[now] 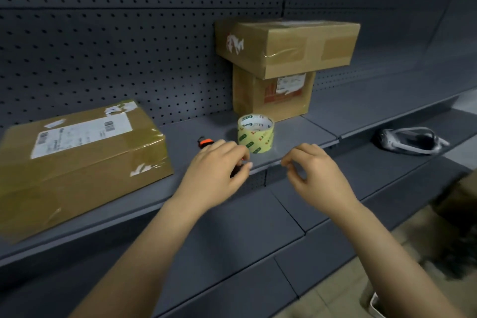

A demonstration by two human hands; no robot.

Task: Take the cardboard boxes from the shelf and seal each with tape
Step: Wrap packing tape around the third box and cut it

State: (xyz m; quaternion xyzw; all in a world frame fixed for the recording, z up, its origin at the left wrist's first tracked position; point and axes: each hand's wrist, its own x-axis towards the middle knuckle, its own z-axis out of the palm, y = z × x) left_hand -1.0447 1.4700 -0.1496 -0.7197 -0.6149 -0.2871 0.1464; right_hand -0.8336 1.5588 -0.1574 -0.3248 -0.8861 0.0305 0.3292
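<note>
Head camera looks down, close over shelf (291, 134).

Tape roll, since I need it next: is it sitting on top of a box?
No, the tape roll stands directly on the grey shelf, not on a box.

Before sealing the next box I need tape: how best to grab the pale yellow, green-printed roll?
Grip the pale yellow tape roll by its curved outer wall, from the near right with the right hand. It stands on its flat end, hole up, with cardboard boxes behind it and the left hand, holding an orange-and-black cutter, on its left.
</note>
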